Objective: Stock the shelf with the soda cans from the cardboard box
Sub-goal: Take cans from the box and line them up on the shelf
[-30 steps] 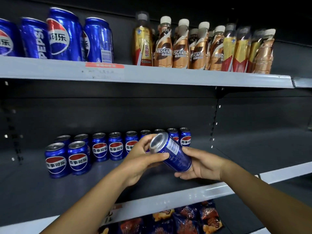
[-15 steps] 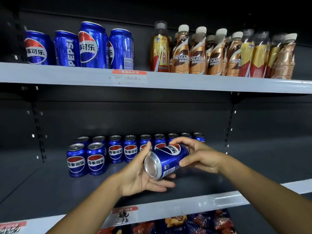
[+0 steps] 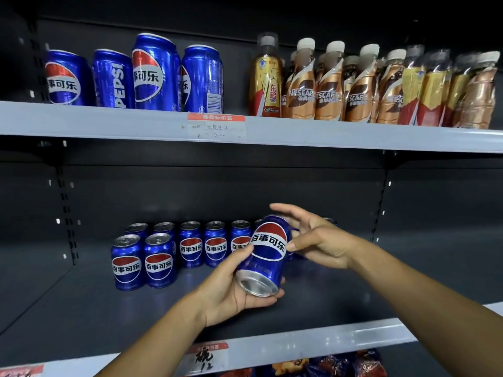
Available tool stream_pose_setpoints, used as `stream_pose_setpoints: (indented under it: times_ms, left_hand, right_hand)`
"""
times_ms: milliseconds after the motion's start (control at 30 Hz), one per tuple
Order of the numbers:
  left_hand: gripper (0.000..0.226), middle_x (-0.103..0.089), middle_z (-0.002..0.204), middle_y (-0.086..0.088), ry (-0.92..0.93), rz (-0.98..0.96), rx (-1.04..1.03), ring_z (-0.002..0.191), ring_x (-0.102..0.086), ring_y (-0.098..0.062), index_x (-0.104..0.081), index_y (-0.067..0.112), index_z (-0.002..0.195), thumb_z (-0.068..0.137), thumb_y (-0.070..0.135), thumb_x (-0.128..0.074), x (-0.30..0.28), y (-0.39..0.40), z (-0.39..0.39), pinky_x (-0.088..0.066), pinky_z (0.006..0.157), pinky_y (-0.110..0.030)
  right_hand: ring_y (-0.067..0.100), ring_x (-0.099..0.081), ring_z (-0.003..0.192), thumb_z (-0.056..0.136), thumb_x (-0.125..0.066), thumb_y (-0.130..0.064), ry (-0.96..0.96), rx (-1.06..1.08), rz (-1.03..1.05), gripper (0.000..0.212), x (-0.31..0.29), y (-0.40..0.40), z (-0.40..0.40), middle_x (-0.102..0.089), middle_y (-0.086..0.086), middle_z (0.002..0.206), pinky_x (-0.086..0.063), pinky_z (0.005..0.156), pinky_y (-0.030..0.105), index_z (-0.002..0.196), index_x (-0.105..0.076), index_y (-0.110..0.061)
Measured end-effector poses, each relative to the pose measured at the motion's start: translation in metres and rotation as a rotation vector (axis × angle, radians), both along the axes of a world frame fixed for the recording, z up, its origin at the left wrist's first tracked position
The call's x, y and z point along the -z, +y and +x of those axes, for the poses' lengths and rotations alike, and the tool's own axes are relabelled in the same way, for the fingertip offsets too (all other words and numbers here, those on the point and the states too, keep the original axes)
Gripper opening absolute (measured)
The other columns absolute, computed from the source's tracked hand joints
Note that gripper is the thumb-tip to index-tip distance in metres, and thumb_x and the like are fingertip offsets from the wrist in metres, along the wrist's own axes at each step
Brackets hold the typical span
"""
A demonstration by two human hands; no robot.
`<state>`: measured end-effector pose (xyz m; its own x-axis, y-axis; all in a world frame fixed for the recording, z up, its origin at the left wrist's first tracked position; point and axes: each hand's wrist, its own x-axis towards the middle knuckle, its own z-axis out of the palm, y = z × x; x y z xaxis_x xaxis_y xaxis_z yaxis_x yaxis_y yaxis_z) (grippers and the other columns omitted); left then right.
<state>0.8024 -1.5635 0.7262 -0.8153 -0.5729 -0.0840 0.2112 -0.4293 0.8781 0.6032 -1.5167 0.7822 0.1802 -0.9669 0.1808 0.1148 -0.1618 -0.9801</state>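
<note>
— What's the setting?
— A dark store shelf [image 3: 81,308], cans [image 3: 159,261] in rows.
— And the soda can [image 3: 265,254]?
— Blue, tilted above it, gripped by the left hand [image 3: 231,289]; the right hand [image 3: 318,238] is spread beside it.

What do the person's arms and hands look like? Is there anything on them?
Both arms are bare as far as the picture shows: no sleeves, gloves, watch or rings. The left hand and right hand have short, plain nails.
</note>
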Motion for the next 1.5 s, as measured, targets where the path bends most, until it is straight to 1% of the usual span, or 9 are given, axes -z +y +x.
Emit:
stream_pose_setpoints:
  times_ms: [133, 267, 367, 600, 700, 967, 1167, 1367, 1500]
  left_hand:
    - [0.106, -0.064, 0.119, -0.024, 0.072, -0.055, -0.072, 0.1, -0.066, -0.037, -0.056, 0.003, 0.125, 0.034, 0.039, -0.095, 0.003, -0.005, -0.002, -0.058, 0.074, -0.044]
    - [0.074, -0.067, 0.117, -0.015, 0.15, -0.192, -0.161, 0.101, -0.067, -0.025, -0.058, 0.011, 0.123, 0.056, 0.027, -0.085, 0.007, -0.014, -0.001, -0.057, 0.075, -0.039]
    - [0.05, -0.069, 0.113, -0.012, 0.141, -0.283, -0.205, 0.1, -0.068, -0.021, -0.059, 0.014, 0.121, 0.071, 0.015, -0.068, 0.01, -0.019, 0.001, -0.056, 0.075, -0.034]
    - [0.067, -0.067, 0.117, -0.014, 0.103, -0.346, -0.19, 0.107, -0.065, -0.024, -0.059, 0.011, 0.121, 0.058, 0.022, -0.077, 0.018, -0.035, 0.016, -0.054, 0.084, -0.036]
    - [0.065, -0.068, 0.116, -0.013, 0.08, -0.372, -0.198, 0.109, -0.064, -0.023, -0.061, 0.013, 0.12, 0.058, 0.02, -0.077, 0.023, -0.042, 0.024, -0.053, 0.087, -0.031]
    - [0.057, -0.069, 0.116, -0.012, 0.018, -0.345, -0.223, 0.11, -0.064, -0.021, -0.057, 0.015, 0.125, 0.074, -0.002, -0.073, 0.034, -0.061, 0.053, -0.052, 0.089, -0.026]
    - [0.047, -0.071, 0.11, -0.006, -0.134, -0.409, -0.45, 0.107, -0.066, -0.015, -0.06, 0.013, 0.121, 0.079, -0.006, -0.068, 0.045, -0.077, 0.064, -0.05, 0.093, -0.028]
    - [0.036, -0.072, 0.101, 0.005, -0.38, -0.607, -0.612, 0.09, -0.067, 0.0, -0.066, 0.024, 0.102, 0.082, -0.006, -0.067, 0.06, -0.087, 0.07, -0.052, 0.082, -0.017]
    - [0.036, -0.07, 0.101, 0.011, -0.542, -0.695, -0.641, 0.095, -0.065, -0.004, -0.067, 0.019, 0.112, 0.081, 0.001, -0.069, 0.064, -0.09, 0.075, -0.052, 0.093, -0.027]
  right_hand:
    - [0.022, -0.063, 0.103, 0.067, -0.064, 0.004, 0.016, 0.06, 0.101, 0.074, 0.006, -0.006, 0.003, -0.063, 0.008, 0.118, -0.054, 0.086, 0.036, 0.136, -0.044, -0.013]
    - [0.022, -0.059, 0.118, 0.075, -0.068, -0.017, 0.182, 0.041, 0.198, 0.057, 0.019, -0.008, 0.01, -0.065, 0.005, 0.123, -0.044, 0.103, 0.049, 0.129, -0.053, -0.017]
    - [0.019, -0.06, 0.117, 0.072, -0.07, -0.018, 0.262, 0.011, 0.208, 0.053, 0.023, -0.009, 0.023, -0.067, -0.001, 0.12, -0.044, 0.103, 0.045, 0.123, -0.055, -0.024]
    - [0.013, -0.066, 0.103, 0.079, -0.069, 0.004, 0.203, 0.054, 0.135, 0.042, 0.03, -0.021, 0.041, -0.069, 0.004, 0.112, -0.052, 0.083, 0.022, 0.115, -0.057, -0.014]
    - [0.014, -0.066, 0.102, 0.084, -0.062, 0.007, 0.177, 0.038, 0.141, 0.039, 0.034, -0.028, 0.044, -0.07, 0.003, 0.108, -0.053, 0.082, 0.022, 0.117, -0.058, -0.013]
    - [0.017, -0.065, 0.109, 0.071, -0.078, 0.002, 0.261, 0.132, 0.081, 0.06, 0.057, -0.056, 0.062, -0.067, 0.005, 0.118, -0.05, 0.094, 0.03, 0.125, -0.055, -0.011]
    - [0.013, -0.067, 0.102, 0.071, -0.075, 0.009, 0.213, 0.22, 0.046, 0.054, 0.074, -0.077, 0.082, -0.069, 0.005, 0.113, -0.053, 0.081, 0.021, 0.118, -0.056, -0.01]
    - [0.011, -0.066, 0.101, 0.071, -0.076, 0.008, 0.195, 0.267, 0.045, 0.048, 0.088, -0.101, 0.098, -0.068, 0.002, 0.11, -0.053, 0.081, 0.02, 0.109, -0.058, -0.015]
    - [0.007, -0.066, 0.099, 0.074, -0.074, 0.006, 0.173, 0.265, 0.059, 0.047, 0.093, -0.115, 0.108, -0.068, -0.001, 0.109, -0.053, 0.078, 0.017, 0.111, -0.058, -0.018]
